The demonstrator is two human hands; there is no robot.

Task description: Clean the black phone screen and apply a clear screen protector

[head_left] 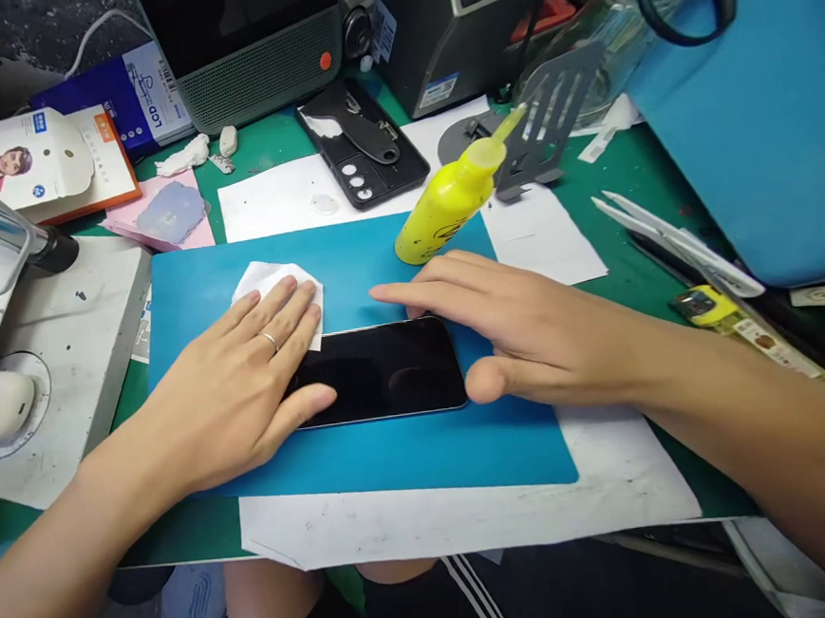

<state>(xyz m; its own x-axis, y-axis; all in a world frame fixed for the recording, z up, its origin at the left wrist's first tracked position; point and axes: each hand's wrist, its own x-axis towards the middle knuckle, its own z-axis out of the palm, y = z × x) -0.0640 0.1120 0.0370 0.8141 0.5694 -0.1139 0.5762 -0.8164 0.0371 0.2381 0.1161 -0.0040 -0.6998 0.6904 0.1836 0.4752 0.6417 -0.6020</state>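
Note:
A phone screen (381,373), black and glossy, lies flat on a blue mat (396,458). My left hand (247,379), wearing a ring, is stretched out over its left end. Beneath those fingers is a white wipe (267,275), pressed against the mat and the phone's upper left edge. At the phone's right end is my right hand (506,325), with its index finger extended to the left and its thumb apart near the lower right corner. It holds nothing that I can see. A yellow squeeze bottle (451,201) with a nozzle stands just behind my right hand.
Behind the mat lies a black phone back cover (371,150) with a dark tool on it. A slotted grey stand (547,117) is at back right. Tweezers (679,240) and a yellow-capped tube (749,330) lie right. A white machine (100,334) stands left.

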